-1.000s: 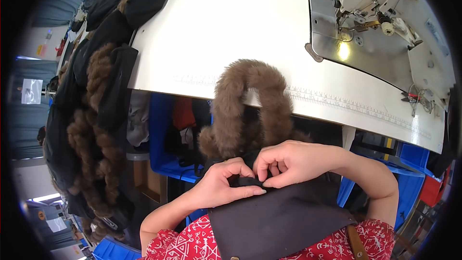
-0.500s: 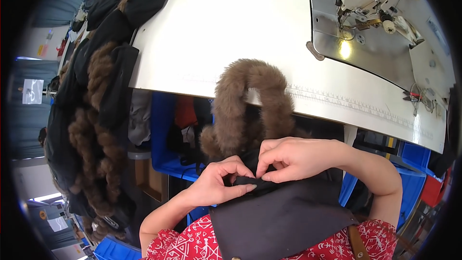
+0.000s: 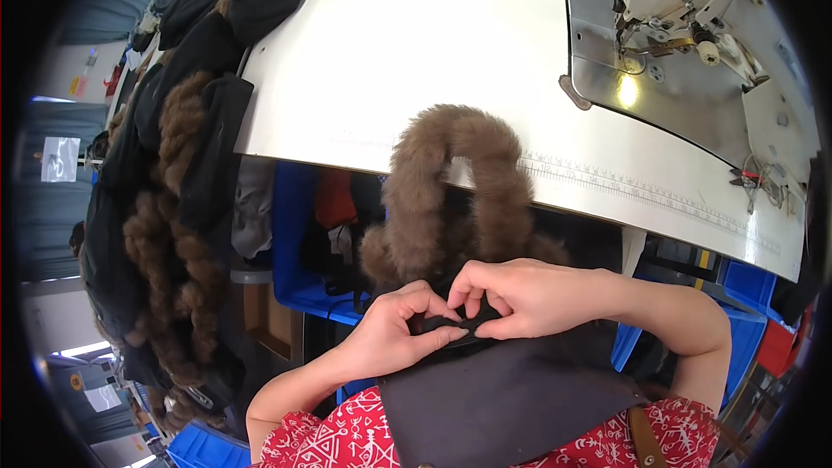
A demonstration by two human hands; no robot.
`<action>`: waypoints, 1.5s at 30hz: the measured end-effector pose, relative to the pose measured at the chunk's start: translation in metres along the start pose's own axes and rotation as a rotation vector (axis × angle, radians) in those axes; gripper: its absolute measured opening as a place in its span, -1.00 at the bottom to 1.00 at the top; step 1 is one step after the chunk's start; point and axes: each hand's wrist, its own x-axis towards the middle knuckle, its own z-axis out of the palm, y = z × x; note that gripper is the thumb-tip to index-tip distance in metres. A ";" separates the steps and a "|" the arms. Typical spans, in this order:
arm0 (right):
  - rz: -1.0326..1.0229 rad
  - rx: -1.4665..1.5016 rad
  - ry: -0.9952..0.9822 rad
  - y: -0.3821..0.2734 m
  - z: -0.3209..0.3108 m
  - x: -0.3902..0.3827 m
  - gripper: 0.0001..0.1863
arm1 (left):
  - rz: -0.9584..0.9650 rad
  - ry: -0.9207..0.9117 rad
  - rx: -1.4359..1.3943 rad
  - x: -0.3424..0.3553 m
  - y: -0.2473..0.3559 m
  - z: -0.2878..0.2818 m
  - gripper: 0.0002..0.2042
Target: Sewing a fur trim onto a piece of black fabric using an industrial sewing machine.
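Note:
Above my lap I hold the edge of a black cloth piece [image 3: 432,324] that carries a thick brown fur trim [image 3: 419,186]. The trim arches up over the table's front edge. My left hand [image 3: 403,328] pinches the cloth edge between thumb and fingers. Close against it, my right hand [image 3: 520,302] pinches the same edge, its fingertips nearly meeting those of the left. What lies exactly between the fingertips is too small to make out. Below both hands a dark apron [image 3: 511,399] covers my lap.
A white table [image 3: 381,61] with a printed ruler along its front edge lies ahead. On its right stands a sewing machine [image 3: 680,43], with red-handled snips [image 3: 747,177] near it. Black fur-trimmed garments [image 3: 208,156] hang at left. Blue bins [image 3: 293,251] sit below the table.
My right hand has shifted slightly down and left, its thumb now closer to the left thumb. The left hand keeps its pinch on the cloth. The view has moved slightly.

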 end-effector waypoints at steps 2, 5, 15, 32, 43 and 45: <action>0.044 0.015 -0.025 0.001 -0.003 -0.001 -0.75 | -0.013 0.002 0.005 -0.001 0.001 -0.001 -0.83; -0.064 -0.015 -0.021 0.009 -0.003 -0.001 -0.73 | 0.038 0.051 0.068 -0.004 0.000 0.001 -0.82; -0.013 -0.017 -0.193 0.003 -0.015 0.015 -0.77 | 0.148 0.137 0.143 -0.006 -0.003 0.004 -0.77; -0.375 -0.051 0.239 0.032 0.015 0.006 -0.89 | -0.011 -0.140 -0.218 0.008 -0.011 -0.010 -0.80; -0.199 0.013 -0.023 0.025 -0.005 0.010 -0.81 | 0.008 -0.056 -0.305 0.002 -0.011 -0.005 -0.87; -0.206 0.019 -0.040 0.024 -0.004 0.010 -0.82 | -0.014 -0.029 -0.333 0.000 -0.013 -0.006 -0.88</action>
